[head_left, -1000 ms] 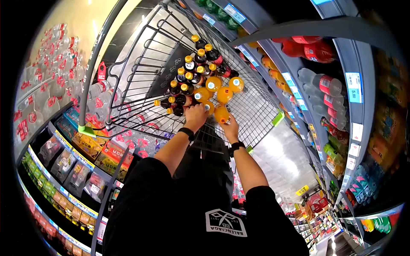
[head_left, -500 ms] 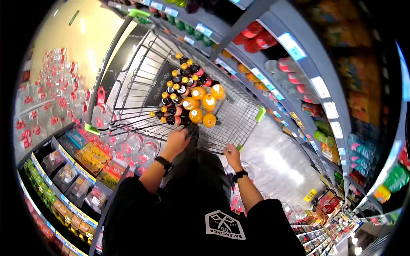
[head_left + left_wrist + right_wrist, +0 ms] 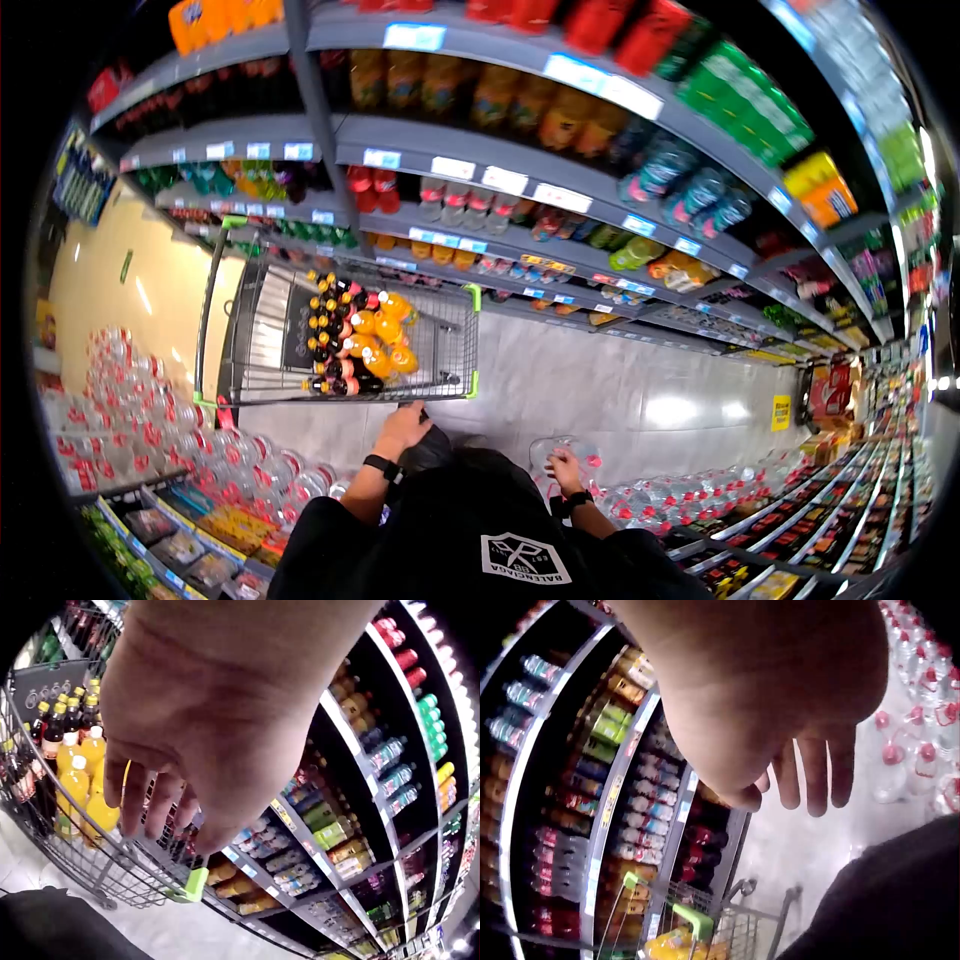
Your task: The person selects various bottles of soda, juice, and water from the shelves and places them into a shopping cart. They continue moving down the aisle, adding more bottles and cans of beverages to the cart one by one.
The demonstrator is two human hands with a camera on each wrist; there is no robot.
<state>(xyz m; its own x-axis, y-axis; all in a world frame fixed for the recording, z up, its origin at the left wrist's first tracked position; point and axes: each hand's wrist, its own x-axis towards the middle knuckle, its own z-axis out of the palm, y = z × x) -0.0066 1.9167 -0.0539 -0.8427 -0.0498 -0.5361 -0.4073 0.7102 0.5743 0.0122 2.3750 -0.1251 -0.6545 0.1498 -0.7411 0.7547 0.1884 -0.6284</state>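
My left hand [image 3: 405, 428] hangs beside the near side of a wire shopping cart [image 3: 440, 362], fingers loose and nothing held. In the left wrist view its fingers [image 3: 157, 806] overlap the cart's rim. Inside the cart are dark bottles with yellow caps [image 3: 54, 735], beside several bottles of orange drink [image 3: 73, 787] with white caps. Farther right, my right hand [image 3: 565, 468] hangs empty with relaxed fingers, near large clear water bottles with red caps [image 3: 650, 500]. The right wrist view shows its fingers [image 3: 816, 776] extended downward over the floor.
A long drinks shelf [image 3: 450, 137] runs along the far side of the aisle. Clear bottles [image 3: 120, 390] stand massed at the left. A low display of boxed goods [image 3: 235, 525] lies at front left. Grey tiled floor [image 3: 600, 375] stretches to the right of the cart.
Both hands have come away from the orange drink bottles and dropped to the body's sides. The view has turned right, with the cart now farther left and more shelving in sight.
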